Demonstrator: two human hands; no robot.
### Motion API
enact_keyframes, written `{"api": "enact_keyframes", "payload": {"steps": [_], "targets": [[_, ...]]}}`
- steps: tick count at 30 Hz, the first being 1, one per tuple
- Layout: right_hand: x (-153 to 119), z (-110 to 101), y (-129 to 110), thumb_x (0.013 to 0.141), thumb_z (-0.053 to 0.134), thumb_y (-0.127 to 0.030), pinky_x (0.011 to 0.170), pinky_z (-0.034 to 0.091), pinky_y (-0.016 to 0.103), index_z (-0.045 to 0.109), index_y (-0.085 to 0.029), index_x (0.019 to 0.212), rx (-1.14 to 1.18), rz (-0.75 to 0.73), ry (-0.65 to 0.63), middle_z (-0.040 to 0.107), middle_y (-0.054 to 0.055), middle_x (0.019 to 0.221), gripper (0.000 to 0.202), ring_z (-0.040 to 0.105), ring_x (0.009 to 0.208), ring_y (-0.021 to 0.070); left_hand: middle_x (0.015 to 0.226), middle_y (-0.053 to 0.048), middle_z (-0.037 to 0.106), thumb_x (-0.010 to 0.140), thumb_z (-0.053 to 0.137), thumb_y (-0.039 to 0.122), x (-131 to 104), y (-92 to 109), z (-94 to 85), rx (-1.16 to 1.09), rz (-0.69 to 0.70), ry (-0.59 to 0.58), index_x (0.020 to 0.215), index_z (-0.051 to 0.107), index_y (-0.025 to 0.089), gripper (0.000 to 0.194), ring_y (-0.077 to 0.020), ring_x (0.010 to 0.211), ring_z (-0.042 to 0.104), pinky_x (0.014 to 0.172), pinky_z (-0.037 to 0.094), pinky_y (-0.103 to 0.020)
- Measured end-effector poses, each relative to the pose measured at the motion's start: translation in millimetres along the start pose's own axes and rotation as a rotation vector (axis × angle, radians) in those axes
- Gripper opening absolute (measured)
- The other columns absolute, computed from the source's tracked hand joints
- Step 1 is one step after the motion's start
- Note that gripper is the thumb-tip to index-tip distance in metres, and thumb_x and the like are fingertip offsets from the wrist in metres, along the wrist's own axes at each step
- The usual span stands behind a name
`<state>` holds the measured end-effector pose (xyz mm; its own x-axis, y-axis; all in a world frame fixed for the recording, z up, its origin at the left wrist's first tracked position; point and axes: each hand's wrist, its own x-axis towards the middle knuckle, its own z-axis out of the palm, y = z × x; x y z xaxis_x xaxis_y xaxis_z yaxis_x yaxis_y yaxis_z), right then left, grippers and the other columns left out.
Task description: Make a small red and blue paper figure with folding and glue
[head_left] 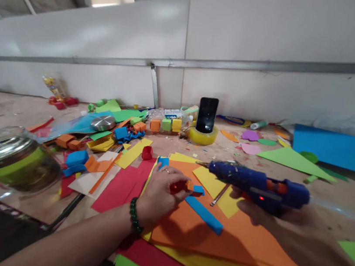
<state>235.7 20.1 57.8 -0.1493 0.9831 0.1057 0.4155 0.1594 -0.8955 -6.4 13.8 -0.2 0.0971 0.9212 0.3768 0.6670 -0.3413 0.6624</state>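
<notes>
Stretching across the back, white panels stand behind a brown table strewn with coloured paper. On the table's near part, a large orange sheet lies over yellow and red ones, while a blue sheet lies farther back on the right. At the left edge stands a glass pot with a shiny lid, its outline blurred. Over the orange sheet is a dark blue glue gun, its red light lit and its nozzle pointing left. The right hand is closed around the glue gun's handle; the left hand, with 1 ring and a dark green beaded bracelet at its wrist, pinches something small. Beyond them, a black phone stands upright in a yellow tape roll. A blue strip lies slantwise on the orange sheet, between the 2 hands. Left of the tape roll, 3 paper cubes sit in a row: orange, green and yellow. Smallest are the red paper piece in the left hand's fingertips, partly hidden, and a folded blue piece just beside them.
</notes>
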Motion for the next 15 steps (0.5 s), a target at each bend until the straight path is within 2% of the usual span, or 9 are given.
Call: {"api": "enact_keyframes", "payload": {"steps": [3,6,8,10,12,15], "targets": [[14.6,-11.9,1.5,0.059,0.079,-0.057,0.043,0.047,0.024,0.075,-0.021,0.082,0.030,0.049,0.153,0.064,0.002,0.058,0.043,0.056,0.051,0.0154,0.092,-0.003,0.071,0.077,0.073,0.025,0.2,0.4,-0.2,-0.019,-0.002,0.000,0.087,0.073,0.023,0.011,-0.0206,0.091,0.062,0.094,0.040,-0.039],[42.3,-36.4,13.7,0.057,0.082,-0.052,0.044,0.043,0.019,0.070,-0.018,0.077,0.220,0.112,0.354,0.064,0.002,0.067,0.041,0.056,0.057,0.0128,0.090,-0.004,0.071,0.078,0.073,0.030,0.7,1.0,-1.2,-0.027,0.011,-0.025,0.088,0.073,0.022,0.013,-0.0211,0.090,0.062,0.089,0.043,-0.038],[60.8,-57.8,23.1,0.063,0.081,-0.041,0.046,0.043,0.017,0.066,-0.018,0.081,0.337,0.170,0.484,0.065,0.002,0.073,0.032,0.056,0.060,0.0105,0.092,-0.006,0.071,0.078,0.074,0.031,0.5,0.2,-1.8,-0.025,0.010,-0.041,0.097,0.073,0.021,0.021,-0.0230,0.092,0.062,0.089,0.043,-0.040],[73.8,-79.0,30.0,0.074,0.073,-0.034,0.051,0.046,0.019,0.061,-0.017,0.075,0.330,0.206,0.487,0.062,0.001,0.070,0.021,0.054,0.056,0.0086,0.102,-0.008,0.070,0.076,0.075,0.031,0.0,-0.9,-2.4,-0.012,-0.009,-0.059,0.113,0.068,0.021,0.039,-0.0257,0.098,0.061,0.093,0.043,-0.044],[80.5,-95.4,34.8,0.080,0.066,-0.031,0.053,0.048,0.022,0.057,-0.017,0.068,0.270,0.228,0.462,0.060,0.001,0.065,0.022,0.054,0.053,0.0086,0.116,-0.011,0.066,0.072,0.078,0.034,-0.7,-1.1,-4.8,0.002,-0.042,-0.097,0.131,0.057,0.021,0.063,-0.0294,0.109,0.058,0.099,0.040,-0.049],[85.9,-107.1,44.1,0.081,0.065,-0.026,0.048,0.046,0.026,0.056,-0.016,0.060,0.096,0.217,0.450,0.060,0.005,0.059,0.025,0.057,0.050,0.0124,0.136,-0.016,0.054,0.062,0.084,0.044,-1.7,0.7,-16.8,0.015,-0.079,-0.196,0.142,0.044,0.021,0.093,-0.0351,0.126,0.047,0.106,0.037,-0.053]]}}
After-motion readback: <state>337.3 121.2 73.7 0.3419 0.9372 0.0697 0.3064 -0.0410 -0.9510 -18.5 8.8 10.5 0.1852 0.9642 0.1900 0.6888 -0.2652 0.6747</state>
